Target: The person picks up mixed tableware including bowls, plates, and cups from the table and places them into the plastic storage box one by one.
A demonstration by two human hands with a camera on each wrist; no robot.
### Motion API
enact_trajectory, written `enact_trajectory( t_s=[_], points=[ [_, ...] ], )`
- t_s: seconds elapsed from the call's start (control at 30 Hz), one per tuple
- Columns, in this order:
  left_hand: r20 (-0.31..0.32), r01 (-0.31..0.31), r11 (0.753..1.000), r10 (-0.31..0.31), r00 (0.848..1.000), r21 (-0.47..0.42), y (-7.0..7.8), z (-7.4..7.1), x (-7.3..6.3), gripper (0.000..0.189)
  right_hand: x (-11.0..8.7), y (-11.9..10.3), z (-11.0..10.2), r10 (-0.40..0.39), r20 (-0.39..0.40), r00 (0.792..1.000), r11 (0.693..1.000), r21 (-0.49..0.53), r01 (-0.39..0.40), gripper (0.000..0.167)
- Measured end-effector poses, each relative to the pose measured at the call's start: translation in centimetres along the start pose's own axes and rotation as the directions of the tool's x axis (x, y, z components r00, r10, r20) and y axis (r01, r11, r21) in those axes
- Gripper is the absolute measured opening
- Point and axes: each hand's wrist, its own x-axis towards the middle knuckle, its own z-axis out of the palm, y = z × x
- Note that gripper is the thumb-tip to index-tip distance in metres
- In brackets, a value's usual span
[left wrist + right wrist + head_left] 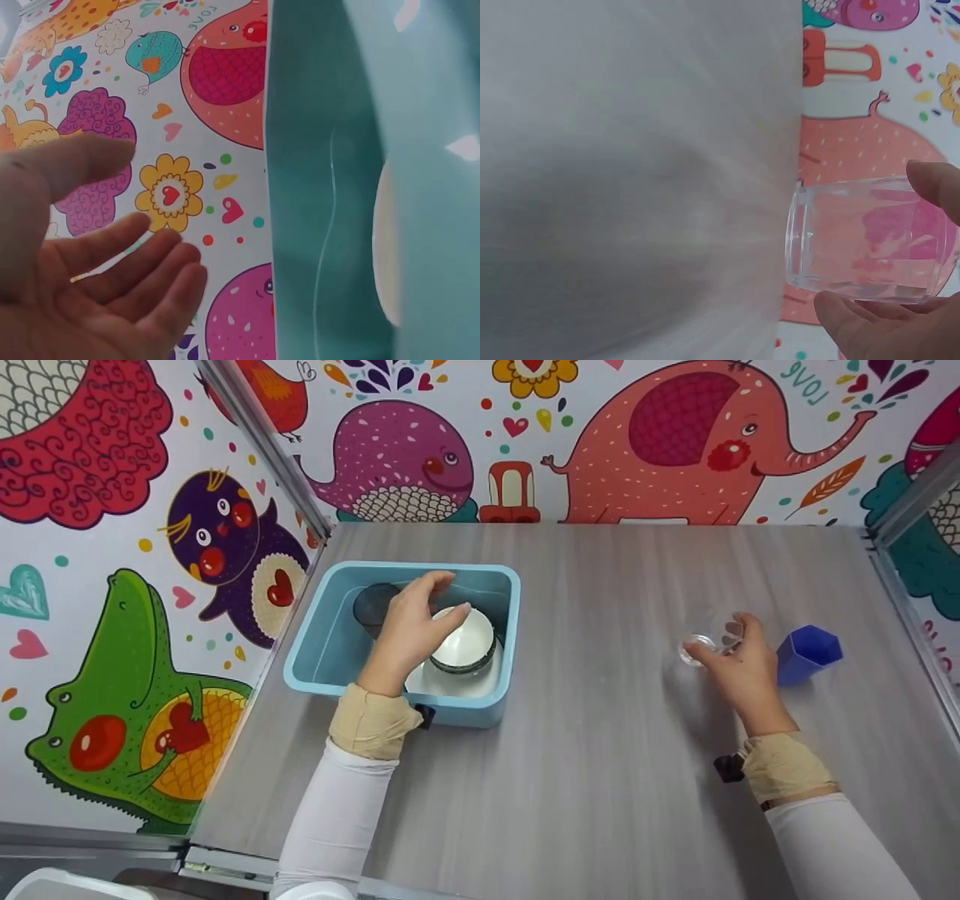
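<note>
My right hand (744, 679) grips a clear cup (855, 238) between thumb and fingers. In the right wrist view the cup's thick base is raised off the tabletop. Just to the right of that hand stands a blue hexagonal cup (806, 656). Over the light blue basin (307, 686) my left hand (405, 634) hovers with fingers spread and nothing held. Inside the basin, a white bowl with a dark outside (466, 641) sits on a white plate (450, 684). A dark see-through cup (371, 607) is at the basin's back left, partly hidden by the left hand.
The grey wood-look table (592, 720) meets cartoon-printed walls (420, 457) at the back and sides, with metal posts at the corners. A white container's rim (75, 881) shows at the bottom left, below the table's front edge.
</note>
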Motion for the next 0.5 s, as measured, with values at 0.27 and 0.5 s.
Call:
enact_trajectory(
  t_s=[0.27, 0.5],
  points=[
    [0.055, -0.020, 0.999, 0.021, 0.998, -0.030, 0.1, 1.0, 0.1, 0.058, -1.8, -1.4, 0.5, -0.076, 0.049, 0.996, 0.997, -0.011, 0.077, 0.096],
    [0.091, -0.048, 0.997, 0.053, 0.994, -0.053, 0.6, 2.2, 0.3, 0.062, -2.9, -3.1, 0.5, -0.123, 0.124, 0.985, 0.991, -0.044, 0.129, 0.096]
  ],
)
